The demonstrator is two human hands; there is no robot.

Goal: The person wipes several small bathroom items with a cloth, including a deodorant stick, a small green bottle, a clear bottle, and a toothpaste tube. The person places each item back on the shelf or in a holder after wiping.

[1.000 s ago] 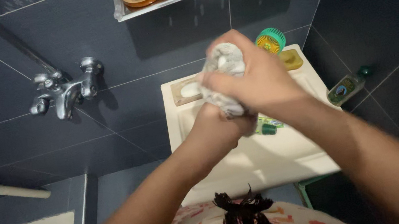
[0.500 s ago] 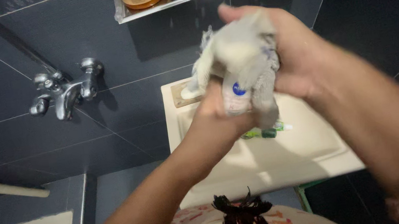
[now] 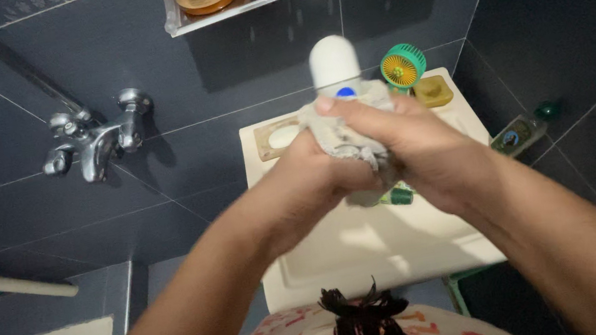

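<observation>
Hands meet above the cream washbasin (image 3: 402, 246), both wrapped round one white plastic bottle (image 3: 334, 61) and a grey cloth (image 3: 344, 134) bunched about its lower body. Left hand (image 3: 312, 181) has its fingers closed on the cloth-covered base; right hand (image 3: 427, 145) curls over the cloth from the side nearer the green fan (image 3: 403, 65). Bottle looks light and rigid, probably slick where bare, so the cloth-wrapped waist seems the surest hold. Cloth is soft and limp.

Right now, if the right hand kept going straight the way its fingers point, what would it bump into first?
The right hand points left across the grey cloth it grips, so it would likely meet the left hand first; depth is hard to judge.
</observation>
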